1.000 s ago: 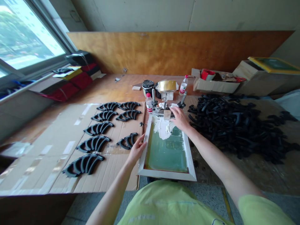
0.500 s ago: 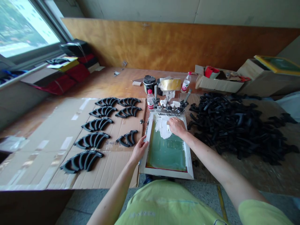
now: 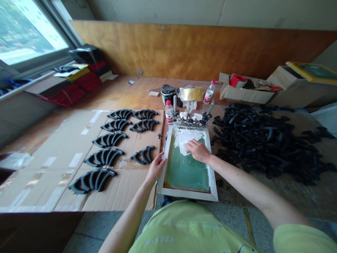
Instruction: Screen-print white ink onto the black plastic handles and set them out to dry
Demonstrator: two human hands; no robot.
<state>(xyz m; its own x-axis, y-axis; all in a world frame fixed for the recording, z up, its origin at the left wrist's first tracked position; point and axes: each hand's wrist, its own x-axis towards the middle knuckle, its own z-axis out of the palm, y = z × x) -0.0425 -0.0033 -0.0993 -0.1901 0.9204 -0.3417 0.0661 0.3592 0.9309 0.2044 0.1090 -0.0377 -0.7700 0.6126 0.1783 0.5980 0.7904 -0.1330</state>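
A screen-printing frame [image 3: 213,175] with a pale border and green mesh lies in front of me, its far end at a metal hinge clamp [image 3: 188,123]. White ink [image 3: 180,137] is smeared over the far part of the mesh. My right hand [image 3: 198,150] is closed on a small squeegee, mostly hidden by the fingers, at the near edge of the ink. My left hand [image 3: 158,164] grips the frame's left edge, thumb near the top of the border. What lies under the screen is hidden.
Curved black plastic parts [image 3: 104,157] lie in fanned rows on cardboard [image 3: 58,140] at left. A large heap of black parts [image 3: 268,140] is at right. Behind the clamp stand bottles [image 3: 169,111], an ink tub [image 3: 167,94] and a tape roll [image 3: 191,94]. An open carton [image 3: 246,95] sits back right.
My right hand has moved toward me across the mesh, and the white ink's near edge has shifted with it. The left hand stays on the frame's edge.
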